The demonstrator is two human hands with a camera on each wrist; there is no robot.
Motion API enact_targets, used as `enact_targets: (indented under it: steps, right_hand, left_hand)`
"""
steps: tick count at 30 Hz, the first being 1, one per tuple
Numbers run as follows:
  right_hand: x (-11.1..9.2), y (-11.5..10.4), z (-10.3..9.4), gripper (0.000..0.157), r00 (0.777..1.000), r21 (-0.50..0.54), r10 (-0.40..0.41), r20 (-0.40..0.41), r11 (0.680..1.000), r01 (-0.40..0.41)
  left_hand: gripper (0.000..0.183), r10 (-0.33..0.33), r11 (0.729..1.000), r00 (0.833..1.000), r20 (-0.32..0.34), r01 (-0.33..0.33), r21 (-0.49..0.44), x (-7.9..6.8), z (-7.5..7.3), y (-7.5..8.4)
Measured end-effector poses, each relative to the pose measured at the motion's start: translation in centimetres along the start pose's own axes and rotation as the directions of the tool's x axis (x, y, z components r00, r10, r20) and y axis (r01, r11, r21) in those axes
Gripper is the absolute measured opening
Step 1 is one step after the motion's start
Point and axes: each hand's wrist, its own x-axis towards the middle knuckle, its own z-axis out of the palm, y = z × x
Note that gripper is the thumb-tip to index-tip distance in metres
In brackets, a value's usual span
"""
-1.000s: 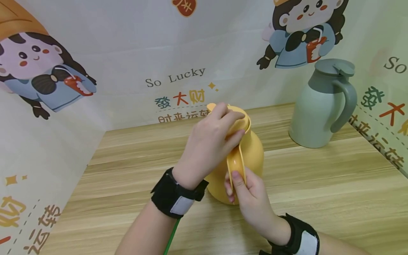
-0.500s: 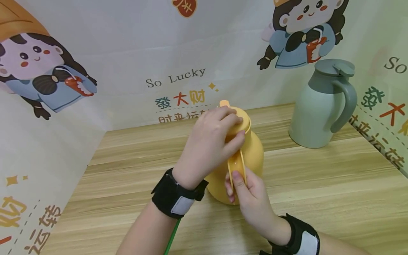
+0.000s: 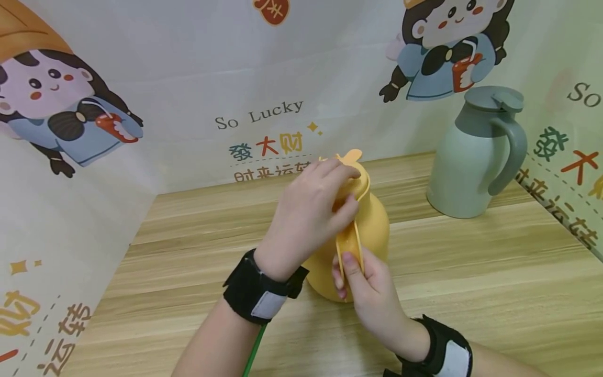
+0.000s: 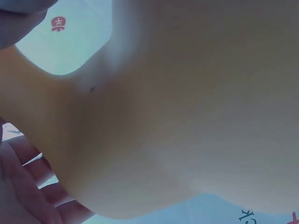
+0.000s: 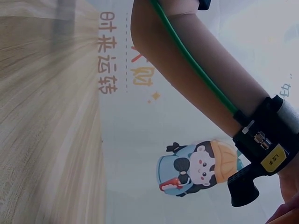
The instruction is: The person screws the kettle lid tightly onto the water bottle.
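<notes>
A yellow jug (image 3: pixel 375 230) stands upright on the wooden table, its handle (image 3: pixel 349 239) facing me. My left hand (image 3: pixel 308 207) reaches over the top in the head view, with bent fingers and thumb gripping the jug's lid (image 3: pixel 360 182) and covering much of it. A rounded tab (image 3: pixel 352 155) on the lid sticks out at the far side. Lower down, my right hand (image 3: pixel 369 290) holds the handle, thumb along its outer face. A pale, blurred surface fills most of the left wrist view, with several fingers (image 4: pixel 39 182) at its lower left edge.
A grey-green jug (image 3: pixel 459 162) with a darker lid and handle stands at the back right. Printed cloth walls (image 3: pixel 188 68) enclose the table (image 3: pixel 188 230) at the back and both sides. A green cable (image 5: pixel 201 70) runs along the left forearm.
The lid's tab has swung from the back left round to the back right as my left hand turns the lid. My right hand keeps its hold on the handle.
</notes>
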Motion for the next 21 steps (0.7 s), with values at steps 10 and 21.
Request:
enact_targets:
  steps: [10, 21]
  right_hand:
    - [0.03, -0.07, -0.07, 0.021, 1.000, -0.001, -0.001, 0.005, 1.000, 0.001]
    - [0.00, -0.04, -0.12, 0.021, 1.000, 0.008, 0.005, 0.006, 1.000, -0.005]
  left_hand:
    - [0.019, -0.006, 1.000, 0.997, 0.075, 0.005, 0.023, 0.12, -0.18, 0.15]
    - [0.009, -0.004, 1.000, 0.998, 0.058, 0.004, 0.006, 0.04, -0.06, 0.13]
